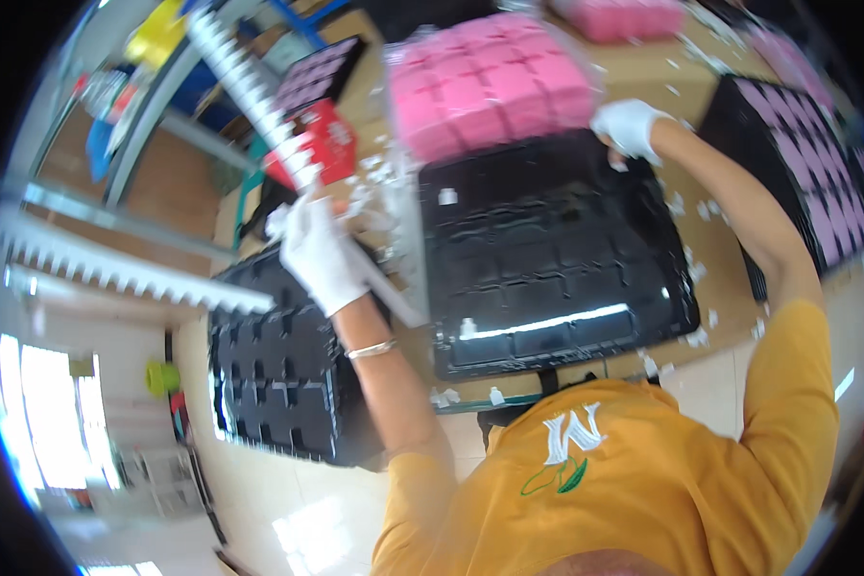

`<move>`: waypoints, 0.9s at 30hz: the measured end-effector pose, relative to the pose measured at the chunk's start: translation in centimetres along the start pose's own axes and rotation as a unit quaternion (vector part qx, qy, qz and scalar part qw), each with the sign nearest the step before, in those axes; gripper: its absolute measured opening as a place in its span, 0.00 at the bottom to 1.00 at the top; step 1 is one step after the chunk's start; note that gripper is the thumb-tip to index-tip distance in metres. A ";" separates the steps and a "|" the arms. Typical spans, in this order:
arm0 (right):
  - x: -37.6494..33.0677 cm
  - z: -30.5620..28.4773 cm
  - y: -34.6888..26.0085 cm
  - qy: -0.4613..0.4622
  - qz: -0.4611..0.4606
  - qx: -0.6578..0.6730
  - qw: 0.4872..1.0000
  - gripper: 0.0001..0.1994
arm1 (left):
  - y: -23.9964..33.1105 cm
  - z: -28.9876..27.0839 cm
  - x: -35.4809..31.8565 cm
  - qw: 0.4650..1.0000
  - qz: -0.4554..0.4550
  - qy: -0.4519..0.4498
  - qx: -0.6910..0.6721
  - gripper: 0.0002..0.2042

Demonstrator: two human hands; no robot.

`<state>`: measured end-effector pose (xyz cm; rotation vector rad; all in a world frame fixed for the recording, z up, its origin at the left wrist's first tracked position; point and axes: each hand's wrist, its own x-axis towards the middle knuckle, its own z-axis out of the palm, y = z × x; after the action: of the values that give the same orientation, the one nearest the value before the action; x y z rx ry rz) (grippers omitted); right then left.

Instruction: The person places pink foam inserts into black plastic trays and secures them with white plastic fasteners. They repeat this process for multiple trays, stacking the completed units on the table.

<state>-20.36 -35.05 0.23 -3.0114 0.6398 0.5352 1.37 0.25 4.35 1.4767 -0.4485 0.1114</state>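
My left hand (320, 252), in a white glove, is closed with its fingertips at the lower end of a long white strip (250, 96) with a toothed, tab-like pattern. A narrow pale band (389, 286) runs below that hand. In front of me lies a shiny black plastic tray (557, 254) with moulded compartments; two small white tabs (447, 197) sit on it, apart from each other. My right hand (632, 130), also white-gloved, curls its fingers at the tray's far right corner. What lies under those fingers is partly hidden.
Pink blocks in clear wrap (494, 86) stand behind the tray. Black trays with pink pieces (802, 173) are at right. Another black tray (283, 370) is at left, near a red box (331, 142). A second toothed white strip (134, 274) extends from the left. White scraps litter the table.
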 end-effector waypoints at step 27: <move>2.0 -13.6 -25.1 0.130 -0.265 0.616 0.730 0.11 | -1.5 -0.9 1.2 0.924 0.248 0.102 0.274 0.08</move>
<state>-4.24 -14.04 10.98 -1.7824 0.0018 -0.2962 3.16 0.76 3.36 1.8419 -0.6469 0.8442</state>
